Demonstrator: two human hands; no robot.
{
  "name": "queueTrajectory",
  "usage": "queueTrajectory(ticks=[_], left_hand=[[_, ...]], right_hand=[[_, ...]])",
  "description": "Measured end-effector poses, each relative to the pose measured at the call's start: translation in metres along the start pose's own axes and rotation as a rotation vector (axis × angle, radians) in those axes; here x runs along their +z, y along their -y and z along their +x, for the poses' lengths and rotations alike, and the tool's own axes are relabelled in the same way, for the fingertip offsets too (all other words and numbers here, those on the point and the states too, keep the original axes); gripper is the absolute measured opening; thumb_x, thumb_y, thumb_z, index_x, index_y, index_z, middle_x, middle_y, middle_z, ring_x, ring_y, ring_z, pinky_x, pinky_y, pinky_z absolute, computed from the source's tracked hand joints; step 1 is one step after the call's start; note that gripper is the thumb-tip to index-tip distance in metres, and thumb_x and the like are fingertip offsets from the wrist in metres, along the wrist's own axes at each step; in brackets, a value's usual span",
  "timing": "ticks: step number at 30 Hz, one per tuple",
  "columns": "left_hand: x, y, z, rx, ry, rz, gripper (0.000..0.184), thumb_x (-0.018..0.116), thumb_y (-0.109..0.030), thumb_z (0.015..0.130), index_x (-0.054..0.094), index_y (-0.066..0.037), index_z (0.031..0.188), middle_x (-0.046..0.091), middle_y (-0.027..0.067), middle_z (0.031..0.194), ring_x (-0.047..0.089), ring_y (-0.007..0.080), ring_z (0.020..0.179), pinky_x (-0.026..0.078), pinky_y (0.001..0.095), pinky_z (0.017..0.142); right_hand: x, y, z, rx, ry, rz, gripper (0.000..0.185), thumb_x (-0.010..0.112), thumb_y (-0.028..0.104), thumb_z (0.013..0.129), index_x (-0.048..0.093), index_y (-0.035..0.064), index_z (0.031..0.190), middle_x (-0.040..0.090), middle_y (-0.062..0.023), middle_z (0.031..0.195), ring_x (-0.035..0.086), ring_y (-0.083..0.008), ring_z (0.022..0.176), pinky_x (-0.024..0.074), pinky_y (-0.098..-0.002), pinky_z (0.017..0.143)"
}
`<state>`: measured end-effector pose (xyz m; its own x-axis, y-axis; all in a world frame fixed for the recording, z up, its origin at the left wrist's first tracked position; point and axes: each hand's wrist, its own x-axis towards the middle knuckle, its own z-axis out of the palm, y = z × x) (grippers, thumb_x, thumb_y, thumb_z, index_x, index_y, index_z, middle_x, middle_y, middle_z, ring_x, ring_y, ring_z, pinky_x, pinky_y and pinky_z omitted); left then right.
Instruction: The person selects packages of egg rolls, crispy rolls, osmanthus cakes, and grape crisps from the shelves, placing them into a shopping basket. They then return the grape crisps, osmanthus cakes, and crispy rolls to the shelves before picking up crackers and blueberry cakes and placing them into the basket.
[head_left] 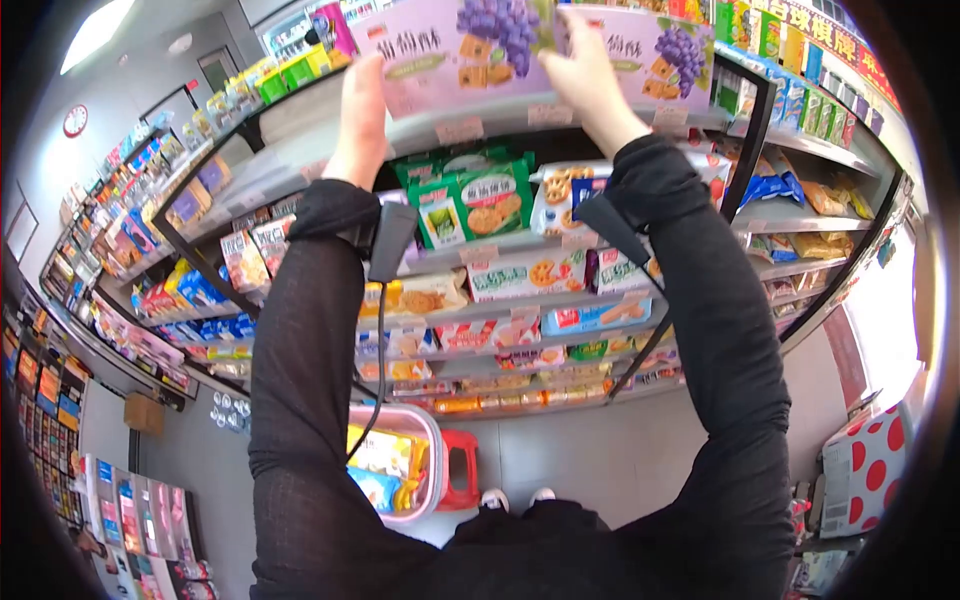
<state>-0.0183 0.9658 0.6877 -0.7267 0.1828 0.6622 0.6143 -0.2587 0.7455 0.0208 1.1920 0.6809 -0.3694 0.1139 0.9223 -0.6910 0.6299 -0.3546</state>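
"What are the hands doing?"

"The left hand (364,112) is at one end of a purple box (450,60), the right hand (586,75) at the other, so it's clamped between them. Some fingers are hidden; I can't tell how far they curl."

"Why both ends?"

"The box is wide, so I'd guess a hand at each end keeps it level. The grape picture stays mostly uncovered too."

"Where is it?"

"Up at the top shelf (505,122), just beside a matching box (655,65). Whether it rests there or is lifted, I can't tell."

"And the two alike?"

"Probably kept together, fronts outward, so shoppers can read them."

"Below?"

"Green biscuit bags (485,205) on the next shelf, also facing out."

"And the floor?"

"A pink basket (437,465) with yellow and blue packets (390,455) inside. It sits near the shoes (495,498), presumably to be within reach."
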Motion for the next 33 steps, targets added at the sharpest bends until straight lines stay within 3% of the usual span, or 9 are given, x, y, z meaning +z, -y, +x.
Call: queueTrajectory(ticks=[2,6,8,10,17,22,25,27,33], left_hand=[[-0.009,-0.005,-0.012,0.037,-0.021,-0.033,0.036,0.04,-0.031,0.085,0.047,-0.002,0.106,0.053,0.0078,0.104,0.049,0.0169,0.096,0.035,0.0293,0.085],[-0.054,-0.013,-0.053,-0.109,0.007,-0.085,0.057,0.046,-0.049,0.079,0.041,-0.009,0.12,0.048,0.0041,0.113,0.045,0.0149,0.097,0.033,0.0276,0.083],[-0.057,-0.026,-0.106,0.066,-0.046,-0.029,0.055,0.043,-0.052,0.08,0.044,-0.008,0.113,0.052,0.0059,0.106,0.049,0.0162,0.09,0.037,0.0281,0.078],[-0.068,-0.027,-0.16,0.11,-0.247,-0.121,0.05,0.048,-0.041,0.079,0.043,-0.004,0.112,0.053,0.0107,0.102,0.05,0.0176,0.088,0.038,0.031,0.078],[-0.183,0.009,-0.38,-0.308,-0.549,0.076,0.05,0.037,-0.031,0.086,0.033,0.002,0.123,0.038,0.013,0.124,0.037,0.0229,0.116,0.03,0.0353,0.096],[-0.244,0.054,-0.546,-0.88,-0.781,0.346,0.049,0.038,-0.031,0.086,0.037,0.003,0.122,0.04,0.0141,0.123,0.036,0.0204,0.116,0.027,0.0312,0.097],[-0.275,0.064,-0.596,-1.185,-0.809,0.513,0.048,0.037,-0.03,0.086,0.038,0.004,0.121,0.041,0.0135,0.123,0.037,0.0207,0.115,0.028,0.0304,0.095],[-0.295,0.069,-0.609,-1.226,-0.757,0.588,0.047,0.039,-0.029,0.085,0.039,0.004,0.12,0.044,0.0154,0.119,0.04,0.0216,0.112,0.029,0.0298,0.093],[-0.363,0.082,-0.628,-1.318,-0.513,0.751,0.047,0.041,-0.029,0.084,0.042,0.003,0.117,0.048,0.0169,0.112,0.044,0.0224,0.105,0.033,0.0292,0.089]], right_hand=[[-0.005,0.034,-0.005,-0.05,-0.106,-0.021,0.038,0.049,-0.001,0.078,0.04,-0.0017,0.114,0.049,-0.0112,0.107,0.048,-0.0168,0.1,0.0369,-0.0278,0.086],[-0.003,0.078,-0.029,-0.046,0.128,0.522,0.047,0.05,0.005,0.079,0.03,-0.0009,0.121,0.046,-0.0144,0.114,0.044,-0.0179,0.106,0.0337,-0.028,0.091],[0.006,0.114,-0.067,-0.008,0.168,0.621,0.05,0.051,0.01,0.081,0.027,-0.0005,0.123,0.044,-0.0148,0.115,0.044,-0.0174,0.106,0.0336,-0.0277,0.091],[0.029,0.156,-0.115,0.09,0.001,0.56,0.044,0.057,0.011,0.076,0.04,0.0,0.115,0.051,-0.0145,0.108,0.046,-0.0219,0.105,0.0354,-0.0303,0.089],[0.095,0.16,-0.33,0.54,0.64,0.624,0.063,0.06,0.01,0.074,0.025,-0.0034,0.124,0.031,-0.0185,0.124,0.033,-0.0244,0.115,0.0292,-0.035,0.095],[0.162,0.195,-0.487,1.077,0.859,0.742,0.048,0.058,0.007,0.078,0.027,-0.0062,0.112,0.04,-0.0168,0.113,0.039,-0.0208,0.11,0.0321,-0.0333,0.092],[0.188,0.205,-0.555,1.24,1.013,0.722,0.052,0.061,0.01,0.076,0.028,-0.0076,0.113,0.042,-0.0162,0.11,0.041,-0.0214,0.107,0.0334,-0.0322,0.092],[0.199,0.215,-0.572,1.231,1.122,0.603,0.06,0.063,0.021,0.073,0.028,-0.008,0.111,0.044,-0.0228,0.108,0.046,-0.0301,0.103,0.0356,-0.0342,0.088],[0.23,0.247,-0.596,1.532,1.17,0.946,0.058,0.064,0.019,0.07,0.035,-0.007,0.113,0.047,-0.0199,0.109,0.044,-0.0261,0.108,0.0341,-0.0325,0.091]])
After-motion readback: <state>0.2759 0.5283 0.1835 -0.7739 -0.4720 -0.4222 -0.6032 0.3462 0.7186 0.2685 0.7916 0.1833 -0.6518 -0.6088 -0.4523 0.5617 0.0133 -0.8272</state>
